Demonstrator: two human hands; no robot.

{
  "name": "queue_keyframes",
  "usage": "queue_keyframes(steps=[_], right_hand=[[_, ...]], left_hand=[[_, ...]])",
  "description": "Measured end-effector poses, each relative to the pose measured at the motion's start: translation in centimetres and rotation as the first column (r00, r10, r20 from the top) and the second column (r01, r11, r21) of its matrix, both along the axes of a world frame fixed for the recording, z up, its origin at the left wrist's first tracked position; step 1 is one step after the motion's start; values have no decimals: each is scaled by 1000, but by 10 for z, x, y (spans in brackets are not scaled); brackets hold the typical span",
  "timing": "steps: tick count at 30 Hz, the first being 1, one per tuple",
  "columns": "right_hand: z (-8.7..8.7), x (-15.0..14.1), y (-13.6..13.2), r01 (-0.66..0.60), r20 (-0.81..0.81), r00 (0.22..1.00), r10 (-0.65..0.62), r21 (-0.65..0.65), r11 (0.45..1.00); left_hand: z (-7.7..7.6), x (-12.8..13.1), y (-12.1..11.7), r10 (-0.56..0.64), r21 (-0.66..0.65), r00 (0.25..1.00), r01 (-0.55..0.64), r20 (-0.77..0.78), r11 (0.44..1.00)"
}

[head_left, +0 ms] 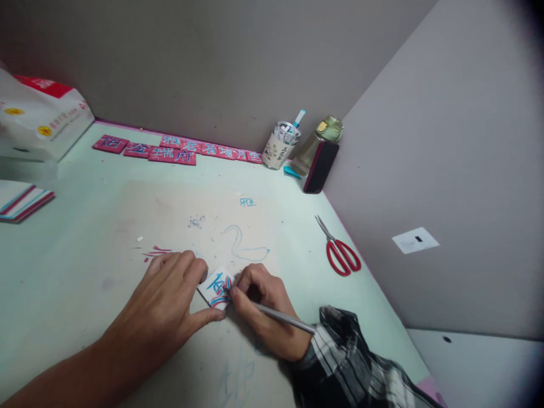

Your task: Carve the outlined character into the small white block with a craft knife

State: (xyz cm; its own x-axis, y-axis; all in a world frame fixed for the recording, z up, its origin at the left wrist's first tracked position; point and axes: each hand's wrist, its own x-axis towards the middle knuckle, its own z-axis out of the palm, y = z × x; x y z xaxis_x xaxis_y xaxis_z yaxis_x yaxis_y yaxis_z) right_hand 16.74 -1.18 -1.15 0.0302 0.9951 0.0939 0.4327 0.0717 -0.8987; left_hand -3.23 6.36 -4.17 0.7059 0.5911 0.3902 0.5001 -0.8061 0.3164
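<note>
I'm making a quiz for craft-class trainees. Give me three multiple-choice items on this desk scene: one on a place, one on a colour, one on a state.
1. Where do the scissors lie?
A. right of the hands
B. in the cup
C. on the bag

2. Which colour are the scissor handles?
A. blue
B. red
C. green

3. What is the left hand doing?
A. lifted off
B. pressing the small tile
C. holding scissors

Answers: 1 A, they lie on the table by the wall; 2 B, the loops are red; 3 B, its fingers pin the tile while the right hand applies a metal tool.
</note>
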Motion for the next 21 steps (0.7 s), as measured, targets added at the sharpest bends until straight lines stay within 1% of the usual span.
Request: queue_keyframes(steps=[7, 13, 16, 19, 21], right_hand=[[3, 0, 1, -31, 35, 999, 31, 11, 999], [2, 2, 2, -43, 40, 998, 42, 16, 999], [3, 1, 2, -41, 50, 998, 40, 20, 999], [5, -1, 1, -43, 58, 997, 42, 12, 999], [6, -1, 2, -48, 57, 997, 48, 8, 999]], left_hand=[[0, 0, 1, 2, 7, 1000, -2, 12, 1000], [0, 0, 1, 8, -19, 999, -7, 35, 1000], [4, -3, 4, -2, -74, 1000, 3, 23, 997], [11, -5, 9, -34, -163, 999, 40, 39, 986], [16, -4, 11, -69, -192, 996, 79, 61, 978]])
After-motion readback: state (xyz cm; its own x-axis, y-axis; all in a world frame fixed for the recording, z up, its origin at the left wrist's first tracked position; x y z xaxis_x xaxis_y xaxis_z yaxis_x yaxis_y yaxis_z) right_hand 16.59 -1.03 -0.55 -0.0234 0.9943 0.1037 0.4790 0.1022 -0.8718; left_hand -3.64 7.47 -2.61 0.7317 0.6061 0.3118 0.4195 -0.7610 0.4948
